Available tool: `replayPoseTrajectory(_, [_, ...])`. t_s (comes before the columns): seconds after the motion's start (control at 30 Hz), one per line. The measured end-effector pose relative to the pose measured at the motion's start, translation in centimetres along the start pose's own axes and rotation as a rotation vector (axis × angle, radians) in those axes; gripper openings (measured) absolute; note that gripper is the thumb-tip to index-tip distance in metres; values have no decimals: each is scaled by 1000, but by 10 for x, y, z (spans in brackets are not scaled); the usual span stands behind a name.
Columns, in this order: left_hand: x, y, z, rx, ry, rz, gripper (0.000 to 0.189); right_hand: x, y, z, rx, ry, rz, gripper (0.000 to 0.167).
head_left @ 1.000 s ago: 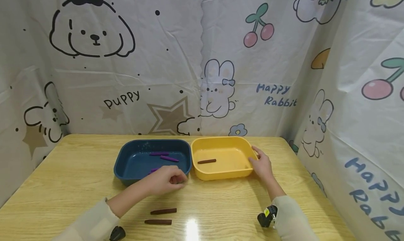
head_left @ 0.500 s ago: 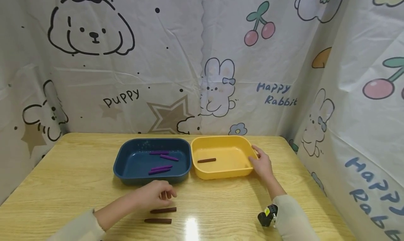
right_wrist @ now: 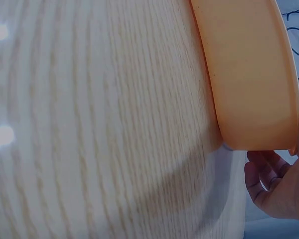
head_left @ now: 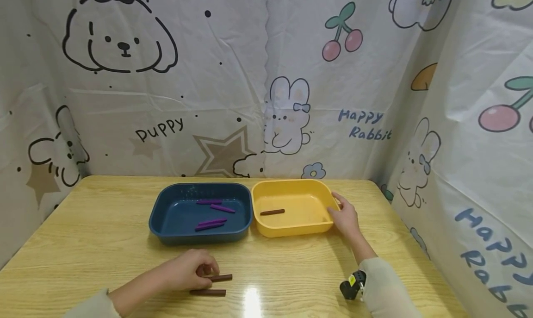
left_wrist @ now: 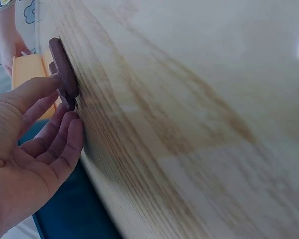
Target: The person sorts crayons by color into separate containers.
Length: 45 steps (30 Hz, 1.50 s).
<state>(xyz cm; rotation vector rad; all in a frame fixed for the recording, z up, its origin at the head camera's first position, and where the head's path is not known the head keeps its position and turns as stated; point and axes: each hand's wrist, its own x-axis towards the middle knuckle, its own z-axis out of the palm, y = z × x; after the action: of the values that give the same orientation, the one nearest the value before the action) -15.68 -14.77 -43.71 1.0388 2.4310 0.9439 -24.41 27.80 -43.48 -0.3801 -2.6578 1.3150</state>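
My left hand (head_left: 193,269) is low over two brown crayons on the table. Its thumb and curled fingers (left_wrist: 65,144) close around the farther brown crayon (head_left: 222,277), which still lies on the wood. Just in front of it is the nearer brown crayon (head_left: 212,293). At the right, my right hand (head_left: 344,215) grips the right end of a yellow bin (head_left: 291,231), thumb at the rim and fingers (right_wrist: 254,174) outside. One brown crayon (head_left: 272,212) lies in that bin. Several purple crayons (head_left: 222,208) lie in the dark blue bin (head_left: 200,238) beside it.
The two bins stand side by side toward the back of the wooden table (head_left: 291,271). A printed cloth (head_left: 233,77) hangs behind the table and along its sides. A small black camera (head_left: 353,284) is strapped at the right wrist.
My left hand has come back from the front of the dark blue bin, down to the brown crayons, and its fingers have closed around the farther one. The right hand stays on the yellow bin.
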Motion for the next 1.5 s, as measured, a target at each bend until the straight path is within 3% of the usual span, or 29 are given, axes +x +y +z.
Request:
replayPoseTrajectory(0.7, [-3, 5, 2, 99, 24, 26, 10, 0, -1, 0, -2, 5, 7, 53])
replayPoseTrajectory(0.87, [-1, 5, 1, 86, 32, 29, 11, -1, -2, 0, -6, 3, -4, 53])
replayPoseTrajectory(1.13, [3, 12, -10, 43, 44, 14, 10, -3, -3, 0, -12, 10, -16, 53])
replayPoseTrajectory(1.5, [11, 21, -31, 113, 94, 31, 12, -3, -4, -1, -22, 6, -10, 53])
